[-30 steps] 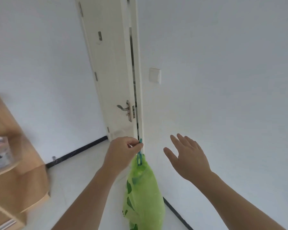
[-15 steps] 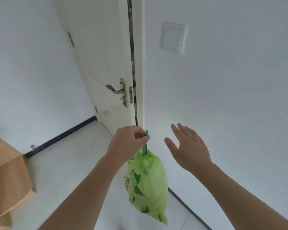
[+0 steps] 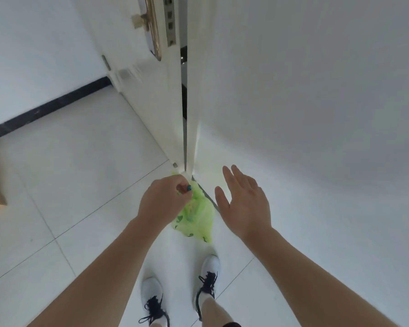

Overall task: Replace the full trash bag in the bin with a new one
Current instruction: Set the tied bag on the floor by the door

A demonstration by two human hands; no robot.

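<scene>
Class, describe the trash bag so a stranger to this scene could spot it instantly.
Find the white door edge where it meets the wall. At its foot, the left hand holds the green bag by its tie. It is the only bright green, translucent thing there.

The trash bag (image 3: 195, 214) is thin, translucent green plastic, crinkled and a little glossy. The floor (image 3: 80, 175) has smooth, glossy white tiles. The door (image 3: 137, 74) looks painted smooth, with a shiny brass-coloured metal plate (image 3: 154, 29).
</scene>
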